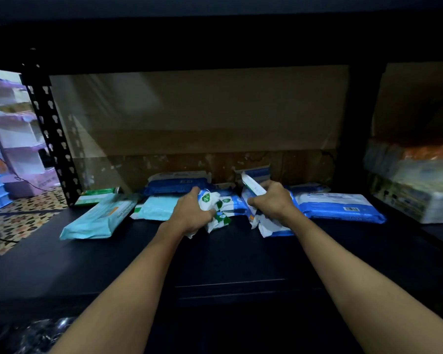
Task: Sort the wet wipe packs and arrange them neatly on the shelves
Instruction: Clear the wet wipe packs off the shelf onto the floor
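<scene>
Sorting barely under way: packs in a loose row at the back, both hands full.

Shelf (pixel 215 264): dark board, bare in front of the hands. Large blue pack (pixel 340 206) lies flat just right of the right hand; teal pack (pixel 100 218) lies askew, well left of the left hand; a dark blue pack (pixel 174 187) sits behind it. Left hand (pixel 192 213) grips small green-and-white packs (pixel 216 208), fingers curled round them. Right hand (pixel 271 200) grips blue-and-white packs (pixel 256 198), one tilted up. No tidy stacks yet; grouping and lining up judged still to do.
</scene>
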